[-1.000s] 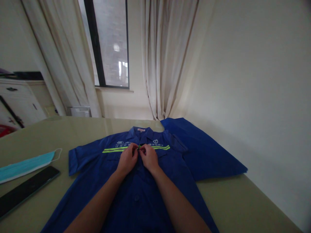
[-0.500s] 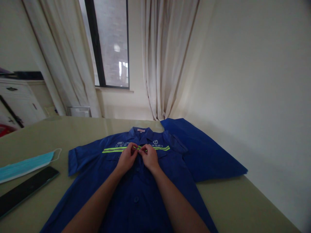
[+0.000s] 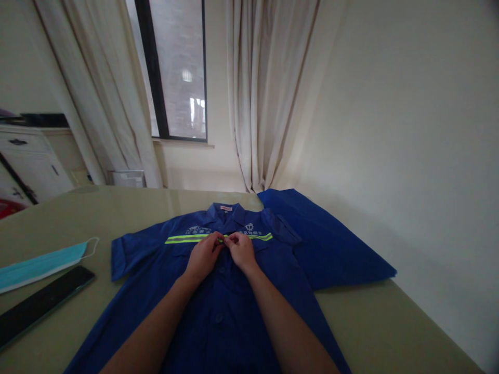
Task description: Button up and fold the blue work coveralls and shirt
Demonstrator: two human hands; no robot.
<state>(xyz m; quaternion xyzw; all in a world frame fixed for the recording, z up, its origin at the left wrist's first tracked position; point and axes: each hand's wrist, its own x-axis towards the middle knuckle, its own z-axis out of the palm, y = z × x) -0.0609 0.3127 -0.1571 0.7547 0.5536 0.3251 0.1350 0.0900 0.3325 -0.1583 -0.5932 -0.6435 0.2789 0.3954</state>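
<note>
A dark blue short-sleeved work shirt lies face up, its collar away from me. Yellow-green reflective tape crosses its chest under white printed lettering. At the middle of this stripe, my left hand pinches the front placket. Close against it, my right hand pinches the same spot from the other side. The fingertips nearly meet and hide what lies between them. Lower on the front, a dark button shows.
A folded blue cloth lies partly under the shirt's right side. On the left of the greenish table are a light blue face mask and a black phone. Curtains, a window and a wall stand behind.
Both hands stay at the chest stripe. My left fingers have shifted slightly right and lower, closer to the right fingertips. The shirt has barely moved.
</note>
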